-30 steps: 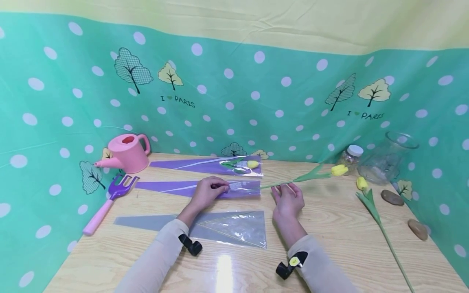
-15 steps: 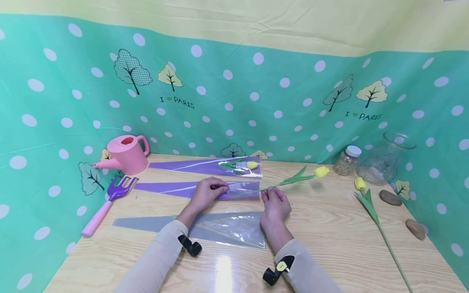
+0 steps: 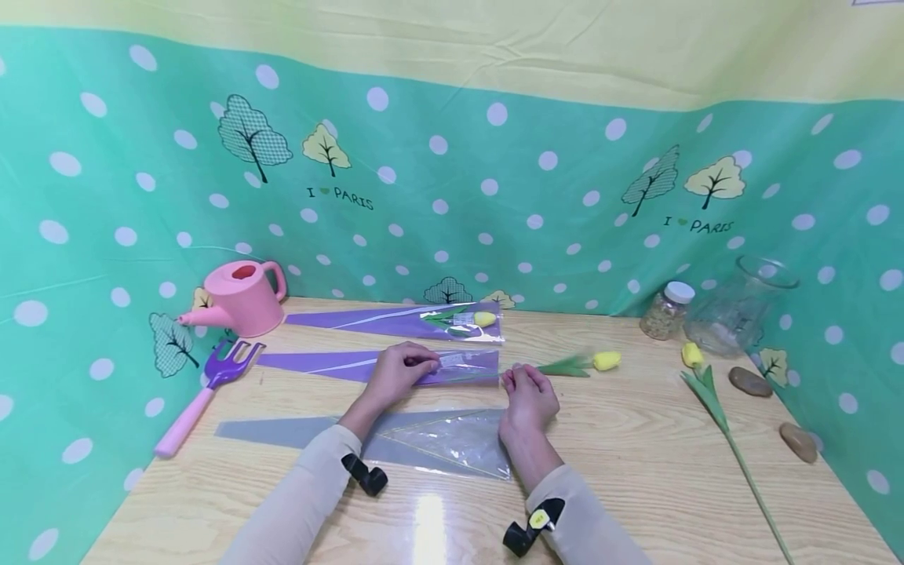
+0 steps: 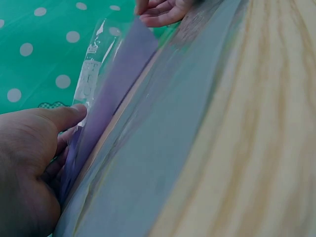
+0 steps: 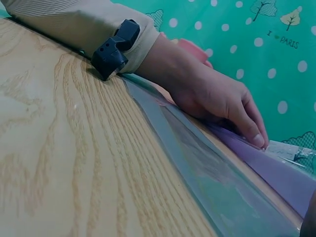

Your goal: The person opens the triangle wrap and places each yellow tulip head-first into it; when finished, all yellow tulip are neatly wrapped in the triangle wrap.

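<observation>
In the head view my left hand (image 3: pixel 401 375) pinches the middle purple flower sleeve (image 3: pixel 318 362) about midway along; the left wrist view shows the thumb on the sleeve's clear film (image 4: pixel 88 81). My right hand (image 3: pixel 530 400) pinches the green stem of a yellow tulip (image 3: pixel 606 361) right at the sleeve's wide end. Leftward of those fingertips the stem overlaps the clear part of the sleeve, while bloom and leaves (image 3: pixel 568 366) stick out to the right. A grey sleeve (image 3: pixel 297 428) lies flat nearer to me. Behind, another purple sleeve (image 3: pixel 353 319) has a yellow tulip (image 3: pixel 483 318) inside.
A pink watering can (image 3: pixel 247 302) and a purple hand fork (image 3: pixel 226 367) with pink handle are at left. To the right lie a loose tulip (image 3: pixel 738 451) and two brown stones (image 3: pixel 750 381) (image 3: pixel 798 442). A lidded jar (image 3: pixel 664 314) and glass vase (image 3: pixel 727 318) stand behind.
My right hand has moved left with the tulip, and its bloom has come left and lower. More of the stem now overlaps the sleeve. The left hand has stayed in place.
</observation>
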A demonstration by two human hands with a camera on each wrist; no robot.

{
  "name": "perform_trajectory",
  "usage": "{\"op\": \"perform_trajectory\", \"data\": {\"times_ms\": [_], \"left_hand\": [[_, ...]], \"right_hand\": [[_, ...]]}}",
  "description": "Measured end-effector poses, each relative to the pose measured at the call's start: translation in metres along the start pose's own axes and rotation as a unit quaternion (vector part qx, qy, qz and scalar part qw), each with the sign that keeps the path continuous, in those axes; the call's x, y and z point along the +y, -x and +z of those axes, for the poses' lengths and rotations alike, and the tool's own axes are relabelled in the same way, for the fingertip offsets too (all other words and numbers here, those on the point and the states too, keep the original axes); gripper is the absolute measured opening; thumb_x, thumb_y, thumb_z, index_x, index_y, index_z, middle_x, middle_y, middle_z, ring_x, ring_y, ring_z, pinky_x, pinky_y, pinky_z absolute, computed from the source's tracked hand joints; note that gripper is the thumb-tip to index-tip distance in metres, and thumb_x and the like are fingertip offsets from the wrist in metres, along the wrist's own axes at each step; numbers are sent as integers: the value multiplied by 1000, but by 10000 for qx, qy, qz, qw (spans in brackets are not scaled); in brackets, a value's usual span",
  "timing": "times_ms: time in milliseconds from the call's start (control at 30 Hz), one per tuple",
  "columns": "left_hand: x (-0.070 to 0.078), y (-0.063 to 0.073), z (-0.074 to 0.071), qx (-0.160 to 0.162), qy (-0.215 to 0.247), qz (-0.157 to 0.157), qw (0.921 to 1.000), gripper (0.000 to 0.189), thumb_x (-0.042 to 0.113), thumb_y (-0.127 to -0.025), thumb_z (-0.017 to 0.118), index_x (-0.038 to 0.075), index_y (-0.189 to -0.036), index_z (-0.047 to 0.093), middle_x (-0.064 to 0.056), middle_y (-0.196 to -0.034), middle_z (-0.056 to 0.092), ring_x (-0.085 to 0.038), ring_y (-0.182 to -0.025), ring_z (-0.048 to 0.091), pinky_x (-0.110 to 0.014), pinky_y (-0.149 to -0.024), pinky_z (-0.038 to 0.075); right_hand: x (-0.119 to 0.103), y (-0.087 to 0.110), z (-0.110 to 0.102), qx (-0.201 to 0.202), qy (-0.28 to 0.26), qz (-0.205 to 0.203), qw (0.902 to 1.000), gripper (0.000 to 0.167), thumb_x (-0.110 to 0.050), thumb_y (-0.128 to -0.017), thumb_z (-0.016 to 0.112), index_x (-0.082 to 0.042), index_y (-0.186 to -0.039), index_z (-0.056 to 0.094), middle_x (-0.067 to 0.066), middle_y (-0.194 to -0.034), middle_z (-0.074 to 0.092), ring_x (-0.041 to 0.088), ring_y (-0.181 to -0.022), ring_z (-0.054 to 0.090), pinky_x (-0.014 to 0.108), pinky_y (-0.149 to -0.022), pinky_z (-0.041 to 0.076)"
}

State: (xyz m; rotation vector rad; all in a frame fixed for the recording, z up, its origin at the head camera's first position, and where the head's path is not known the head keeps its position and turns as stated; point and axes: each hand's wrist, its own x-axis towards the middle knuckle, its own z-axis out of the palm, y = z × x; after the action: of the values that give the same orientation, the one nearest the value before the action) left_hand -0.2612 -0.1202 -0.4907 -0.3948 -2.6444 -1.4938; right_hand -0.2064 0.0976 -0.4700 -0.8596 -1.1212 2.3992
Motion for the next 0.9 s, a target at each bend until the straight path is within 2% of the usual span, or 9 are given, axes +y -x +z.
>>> {"op": "perform_trajectory", "data": {"times_ms": [133,267,367,467,633,667,800,900], "left_hand": [[0,0,1,-10,8,-7,10000,11,19,-92,79,19,-102,83,0,-105,78,-16,-98,70,-31,-86,57],[1,0,1,-18,13,16,10000,11,19,-92,79,19,-103,82,-1,-105,78,-17,-99,70,-31,-86,57],[1,0,1,-7,-7,9,10000,12,19,-92,79,18,-103,83,-1,-105,78,-17,-99,70,-31,-86,57],[0,0,0,-2,-36,1,10000,12,19,-91,80,18,-103,83,-1,-106,78,-17,-99,70,-30,-86,56],[-2,-1,1,-6,-37,56,10000,12,19,-91,80,18,-102,83,-1,-105,78,-17,-99,70,-30,-86,56],[-2,-1,1,-7,-34,61,10000,12,19,-91,80,18,-102,83,-1,-105,78,-17,-99,70,-30,-86,56],[-2,-1,2,-12,-25,71,10000,11,19,-91,80,18,-102,83,-1,-105,78,-17,-100,70,-31,-87,56],[-2,-1,1,-12,-31,68,10000,11,18,-91,80,19,-102,83,-1,-105,78,-17,-101,70,-31,-88,56]], "right_hand": [[-6,-2,-2,-10,96,-70,9999,35,0,-95,69,4,-127,56,13,-111,69,22,-96,70,31,-95,61],[-23,-10,-3,74,105,-202,9997,41,-5,-97,69,-1,-135,53,11,-116,66,25,-105,68,30,-97,60],[-38,-21,-5,242,-1,-287,9993,46,-8,-97,70,-4,-138,51,12,-117,65,24,-103,68,29,-96,60],[-50,-35,-6,419,-154,-333,9984,50,-10,-96,72,-5,-140,49,12,-113,66,19,-94,67,26,-91,60],[-63,-55,-8,717,-403,-397,9958,54,-10,-94,75,-4,-140,48,4,-87,65,14,-77,65,25,-82,60],[-65,-57,-9,780,-432,-372,9953,54,-10,-93,75,-4,-139,49,3,-85,65,14,-76,65,27,-84,61],[-67,-62,-15,892,-379,-320,9948,52,-11,-94,75,-6,-139,49,6,-90,67,16,-79,67,27,-85,61],[-66,-62,-15,756,-391,-397,9956,46,-10,-95,73,-7,-136,51,8,-93,67,16,-81,66,26,-82,60]]}}
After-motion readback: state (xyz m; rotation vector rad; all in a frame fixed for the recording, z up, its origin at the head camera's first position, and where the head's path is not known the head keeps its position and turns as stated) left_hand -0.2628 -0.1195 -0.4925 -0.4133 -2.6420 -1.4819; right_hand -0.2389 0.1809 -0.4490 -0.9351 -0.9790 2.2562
